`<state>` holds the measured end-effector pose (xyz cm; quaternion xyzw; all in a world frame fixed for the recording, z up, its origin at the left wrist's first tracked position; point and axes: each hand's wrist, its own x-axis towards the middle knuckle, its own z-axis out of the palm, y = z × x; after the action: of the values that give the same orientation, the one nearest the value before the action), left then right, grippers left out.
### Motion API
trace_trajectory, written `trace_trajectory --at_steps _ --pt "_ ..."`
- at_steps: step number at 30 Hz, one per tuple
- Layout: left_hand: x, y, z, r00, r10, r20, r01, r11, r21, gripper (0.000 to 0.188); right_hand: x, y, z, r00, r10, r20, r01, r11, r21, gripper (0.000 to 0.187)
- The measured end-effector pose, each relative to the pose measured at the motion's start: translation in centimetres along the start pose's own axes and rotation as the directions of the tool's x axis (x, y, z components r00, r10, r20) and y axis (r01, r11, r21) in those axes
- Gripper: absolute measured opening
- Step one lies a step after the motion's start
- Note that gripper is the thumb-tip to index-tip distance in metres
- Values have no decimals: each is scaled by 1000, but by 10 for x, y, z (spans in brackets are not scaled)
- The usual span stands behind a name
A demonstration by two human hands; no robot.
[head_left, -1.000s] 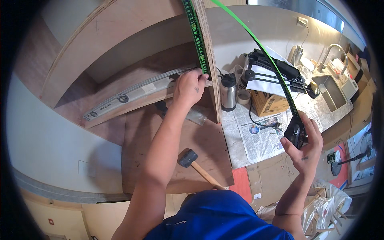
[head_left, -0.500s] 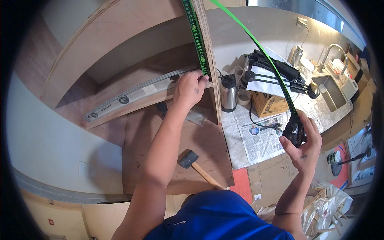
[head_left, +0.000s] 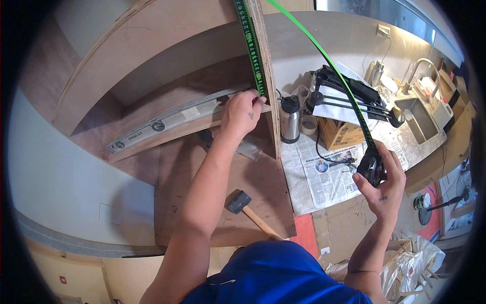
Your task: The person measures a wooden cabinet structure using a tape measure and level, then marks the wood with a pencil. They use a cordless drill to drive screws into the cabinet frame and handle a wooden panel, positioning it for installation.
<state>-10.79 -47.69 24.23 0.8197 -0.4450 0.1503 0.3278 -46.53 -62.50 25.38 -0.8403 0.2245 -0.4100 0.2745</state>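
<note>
Plywood cabinet bay: left hand pinches green tape blade against upright panel edge, right hand clenches tape case; blade springy, probably kinks, so grip near the tip.

One cam only, on my head, left of a pair, so no 2nd view to overlap w/ it. It looks steeply down past my chest at the plywood cabinet and the newspaper-covered counter. Wide fisheye, straight edges bow toward the rim, corners black. Close range: my left hand sits mid-frame, my right hand lower right, both forearms coming in from the bottom edge
</note>
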Motion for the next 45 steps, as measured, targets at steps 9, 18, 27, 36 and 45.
trace_trajectory --at_steps 9,18,27,36,45 --pt "-13 1 -16 995 -94 16 94 996 -2 26 -2 -11 7 999 -32 20 32 999 -11 79" --pt "-151 -111 -178 936 -288 -203 330 917 223 21 -35 -53 74 951 -154 269 105 977 186 84" --pt "-256 -309 -349 811 -261 -523 558 613 559 19 -26 -197 224 798 -389 461 307 920 244 75" --pt "-258 -374 -366 855 -203 -478 499 578 646 22 -36 -276 299 825 -402 398 330 913 239 72" --pt "-254 -361 -366 769 -344 -539 620 609 495 19 -43 -310 339 817 -416 398 328 905 272 74"
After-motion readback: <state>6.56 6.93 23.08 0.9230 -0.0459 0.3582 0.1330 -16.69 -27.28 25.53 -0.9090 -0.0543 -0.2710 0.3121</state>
